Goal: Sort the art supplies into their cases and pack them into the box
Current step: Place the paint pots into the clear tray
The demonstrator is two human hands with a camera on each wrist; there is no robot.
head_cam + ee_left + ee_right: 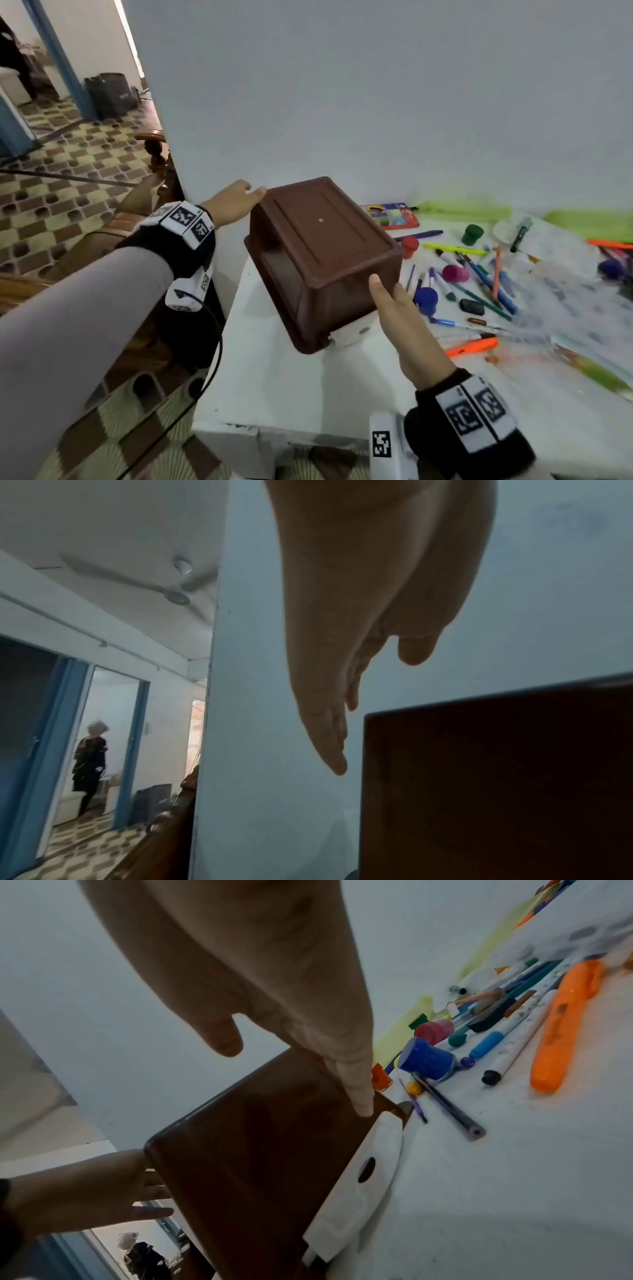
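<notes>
Holding the brown box point(322, 253) bottom-up over the bench point(342, 383) corner, both hands lie flat with straight fingers: left hand point(233, 202) against its far end, right hand point(397, 308) on the near wall. Rigid, smooth plastic, probably light and slippery, so opposite walls or the rim suit best. Its contents cannot be seen. Pens point(479, 281) and paint pots point(455, 273) lie loose right of the box, uncased.

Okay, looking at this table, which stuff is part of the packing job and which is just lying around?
Part of the job:
brown box, held between left hand and right hand
markers
paint pots
orange highlighter
pencil tin

Just there:
ceiling fan
black bag
</notes>
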